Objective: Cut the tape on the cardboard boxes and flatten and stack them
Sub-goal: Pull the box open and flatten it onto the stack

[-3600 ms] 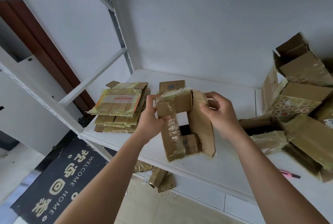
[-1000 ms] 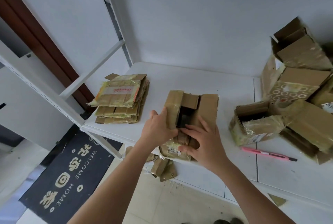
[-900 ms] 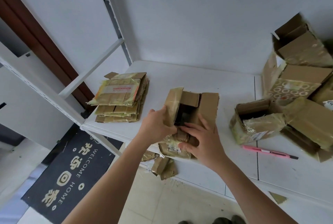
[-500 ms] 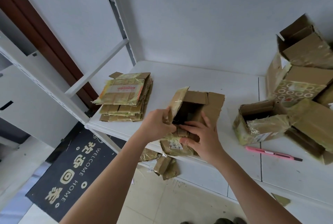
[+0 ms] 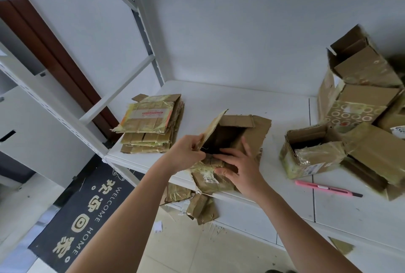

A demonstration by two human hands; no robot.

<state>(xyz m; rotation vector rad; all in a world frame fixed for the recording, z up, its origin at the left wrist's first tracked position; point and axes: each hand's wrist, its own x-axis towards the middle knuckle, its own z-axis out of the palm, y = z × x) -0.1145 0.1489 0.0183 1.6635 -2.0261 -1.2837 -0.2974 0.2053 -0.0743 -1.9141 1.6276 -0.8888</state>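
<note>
A small taped cardboard box [image 5: 245, 128] lies on its side near the front edge of the white shelf [image 5: 230, 99], its flaps spread and its dark inside showing. My left hand [image 5: 184, 156] pinches the raised left flap at its base. My right hand [image 5: 238, 167] grips the near end of the box, fingers over the top and thumb on the taped near side. A stack of flattened boxes [image 5: 151, 123] sits at the shelf's left end. A pink utility knife [image 5: 326, 188] lies on the shelf to the right of my right hand.
An open taped box [image 5: 306, 152] stands right of centre, with a heap of several unflattened boxes [image 5: 361, 97] behind it at the far right. Cardboard scraps [image 5: 197, 204] lie on the floor under the shelf edge. A dark welcome mat [image 5: 87, 211] covers the floor at left.
The box came down from mid-air onto the shelf. Over the last second my left hand has pulled the left flap outward, so the box's inside gapes wider; my right hand kept its hold.
</note>
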